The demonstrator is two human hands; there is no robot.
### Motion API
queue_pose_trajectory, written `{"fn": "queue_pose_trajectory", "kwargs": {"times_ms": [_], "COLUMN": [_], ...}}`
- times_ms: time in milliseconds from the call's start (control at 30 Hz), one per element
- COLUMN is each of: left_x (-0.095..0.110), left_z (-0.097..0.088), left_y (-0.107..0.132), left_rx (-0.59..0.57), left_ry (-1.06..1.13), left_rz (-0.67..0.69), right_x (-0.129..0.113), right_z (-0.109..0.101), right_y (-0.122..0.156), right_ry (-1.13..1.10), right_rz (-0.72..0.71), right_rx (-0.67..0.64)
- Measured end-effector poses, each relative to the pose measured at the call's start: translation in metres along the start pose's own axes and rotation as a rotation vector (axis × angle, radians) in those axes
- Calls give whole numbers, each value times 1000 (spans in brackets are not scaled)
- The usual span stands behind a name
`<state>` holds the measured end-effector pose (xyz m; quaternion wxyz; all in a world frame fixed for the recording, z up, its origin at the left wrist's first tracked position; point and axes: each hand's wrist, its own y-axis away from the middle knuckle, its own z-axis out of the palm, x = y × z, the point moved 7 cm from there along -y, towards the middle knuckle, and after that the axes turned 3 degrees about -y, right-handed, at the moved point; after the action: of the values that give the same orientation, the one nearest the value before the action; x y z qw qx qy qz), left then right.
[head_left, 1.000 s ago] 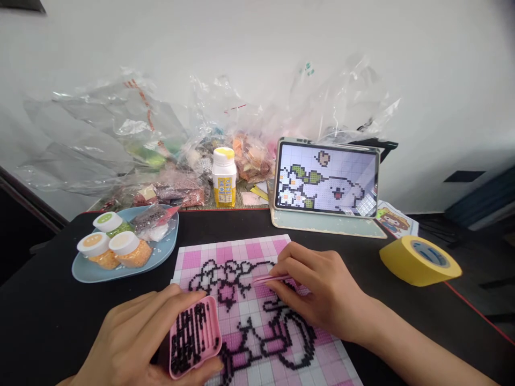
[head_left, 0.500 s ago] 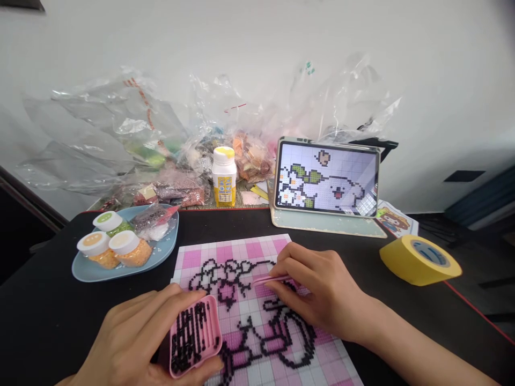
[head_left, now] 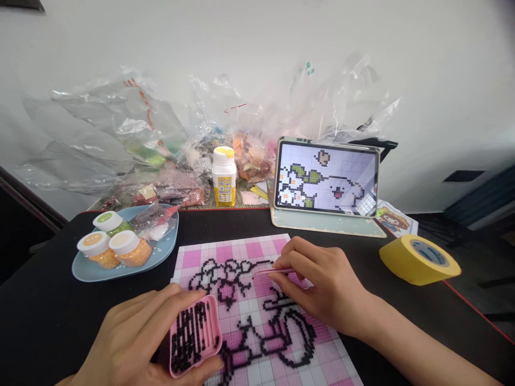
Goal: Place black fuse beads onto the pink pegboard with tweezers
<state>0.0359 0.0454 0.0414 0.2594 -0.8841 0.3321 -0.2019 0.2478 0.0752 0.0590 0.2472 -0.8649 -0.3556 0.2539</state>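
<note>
Ideally, tweezers [head_left: 265, 272] pinched by the right hand [head_left: 322, 287] are steadied over the pegboard [head_left: 251, 305] beneath, the bead tray [head_left: 211, 321] clasped by the left hand [head_left: 131, 332].

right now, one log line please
left hand: holds tray of beads | right hand: holds tweezers over board | tablet: shows pattern

The pink tweezers [head_left: 269, 272] and bead tray [head_left: 211, 319] overlap the checked board [head_left: 253, 249].
</note>
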Motion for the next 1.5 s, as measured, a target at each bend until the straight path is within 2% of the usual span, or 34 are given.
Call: {"fn": "queue_pose_trajectory", "kwargs": {"times_ms": [567, 1100, 1500], "left_x": [2, 1, 0], "left_z": [-2, 1, 0], "left_y": [-2, -1, 0], "left_rx": [17, -29, -4], "left_ry": [7, 23, 33], "left_rz": [-5, -13, -30], "right_x": [0, 0, 1], "right_z": [3, 3, 4], "right_y": [0, 1, 1], "right_ry": [-4, -20, -25], "right_rz": [1, 3, 12], "right_rx": [-35, -49, -44]}}
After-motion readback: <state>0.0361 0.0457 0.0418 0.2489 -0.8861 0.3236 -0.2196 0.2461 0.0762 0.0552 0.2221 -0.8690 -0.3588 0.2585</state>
